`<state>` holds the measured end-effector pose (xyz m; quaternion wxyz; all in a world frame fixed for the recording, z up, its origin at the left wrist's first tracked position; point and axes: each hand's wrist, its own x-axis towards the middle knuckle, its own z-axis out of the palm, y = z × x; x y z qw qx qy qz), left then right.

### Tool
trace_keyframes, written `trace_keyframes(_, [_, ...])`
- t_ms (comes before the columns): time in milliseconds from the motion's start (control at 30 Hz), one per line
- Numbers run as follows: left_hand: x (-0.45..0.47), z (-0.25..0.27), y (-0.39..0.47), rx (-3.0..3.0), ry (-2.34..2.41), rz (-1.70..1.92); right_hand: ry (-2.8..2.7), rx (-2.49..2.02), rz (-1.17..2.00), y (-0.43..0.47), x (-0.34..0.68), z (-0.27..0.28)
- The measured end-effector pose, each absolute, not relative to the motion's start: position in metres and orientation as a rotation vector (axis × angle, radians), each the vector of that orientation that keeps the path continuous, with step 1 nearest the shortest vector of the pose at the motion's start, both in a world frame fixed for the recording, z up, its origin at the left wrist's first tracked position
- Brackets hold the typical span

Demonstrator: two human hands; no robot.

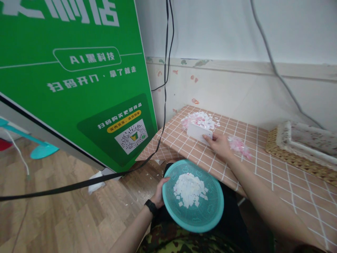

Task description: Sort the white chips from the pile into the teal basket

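My left hand [159, 192] grips the left rim of a teal plastic strainer basket [171, 218], its fingers partly hidden by the rim. Small white paper-like squares [190, 189] lie heaped inside the basket, which is just below the table edge. Over the table, my right hand [219, 143] pinches the right end of a white flat card [198, 133], which stands on its long edge. Right behind the card is a pile of white and pink small pieces [204, 119]. A smaller pink-and-white heap [240, 146] lies to the right of my right hand.
A brown table with a white-grid cloth [259, 167] stands against the wall. On its right is a wicker basket [279, 144] with a cloth lining. A large green sign panel [79, 98] rises at left. Black cables [165, 77] hang down and cross in front.
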<state>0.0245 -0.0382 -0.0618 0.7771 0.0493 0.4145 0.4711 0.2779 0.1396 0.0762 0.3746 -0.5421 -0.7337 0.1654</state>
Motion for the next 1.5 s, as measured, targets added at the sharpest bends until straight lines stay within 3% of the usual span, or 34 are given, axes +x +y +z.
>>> trace_keyframes(533, [0.024,-0.065,-0.04,0.13,0.842,1.039,-2.102,-1.331,0.195,0.187,0.234,0.092])
trace_keyframes(1133, [0.021,-0.07,-0.038,0.07,0.831,1.022,-1.88,-1.35,0.54,0.167,0.247,0.077])
trace_keyframes(1500, [0.023,-0.065,-0.038,0.056,0.833,1.05,-1.963,-1.345,0.495,0.154,0.248,0.071])
